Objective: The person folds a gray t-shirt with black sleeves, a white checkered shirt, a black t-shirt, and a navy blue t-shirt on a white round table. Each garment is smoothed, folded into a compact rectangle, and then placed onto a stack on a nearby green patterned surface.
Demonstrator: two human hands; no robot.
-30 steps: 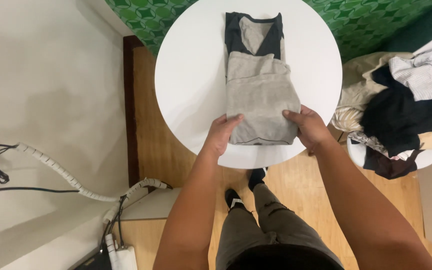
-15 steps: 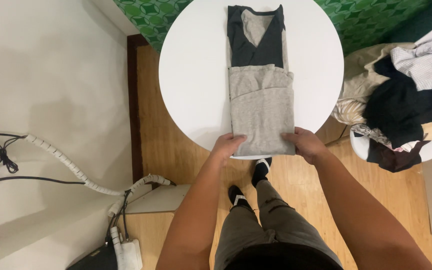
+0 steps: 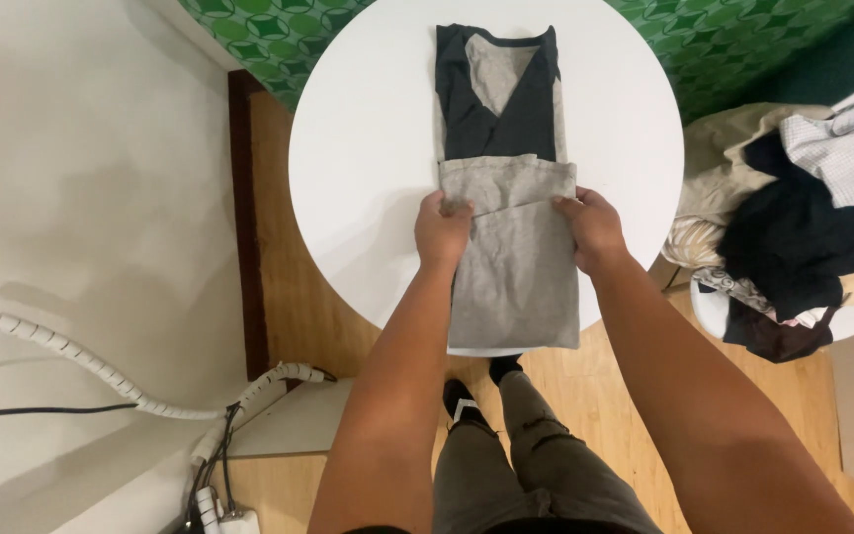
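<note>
A grey and dark shirt lies folded into a long strip on the round white table. Its dark collar end points away from me, and its grey lower part reaches the table's near edge. My left hand grips the strip's left edge about halfway along. My right hand grips the right edge at the same height. Between my hands a fold of grey cloth lies doubled over the strip.
A heap of clothes in beige, black and white sits on a smaller white surface at the right. Green patterned carpet lies beyond the table. Cables and a spiral-wrapped cord run along the floor at the left.
My hands have moved from the strip's near end up to its middle, carrying the grey bottom edge away from me and folding it over.
</note>
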